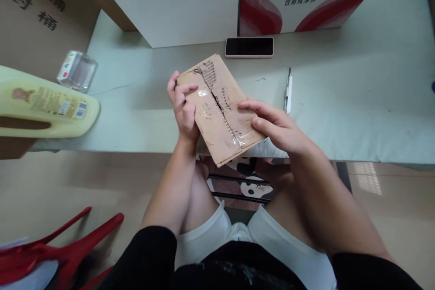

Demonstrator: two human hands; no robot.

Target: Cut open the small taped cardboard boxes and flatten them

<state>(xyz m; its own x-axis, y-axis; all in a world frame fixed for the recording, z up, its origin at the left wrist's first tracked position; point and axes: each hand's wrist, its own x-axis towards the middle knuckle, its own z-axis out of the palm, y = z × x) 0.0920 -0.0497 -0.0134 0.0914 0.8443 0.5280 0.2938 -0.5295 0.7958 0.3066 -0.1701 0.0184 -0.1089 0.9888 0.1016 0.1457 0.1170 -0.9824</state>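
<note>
A brown cardboard box (226,122), marked with dark scribbles and bits of clear tape, is held tilted above the table's front edge. A slit runs along the middle of its top face. My left hand (185,106) grips the box's left side, fingers curled at its upper corner. On the right side, my right hand (272,122) holds the lower right edge, its thumb and a finger lying on the top face. A white utility knife (288,93) with its blade out lies on the table just beyond my right hand.
Behind the box lies a phone (249,47). A white carton (190,4) and a red-and-white carton (306,0) stand at the back. To the left are a clear container (79,71) and a yellow bottle (50,104) on the pale green table (356,99). A red stool (68,253) stands lower left.
</note>
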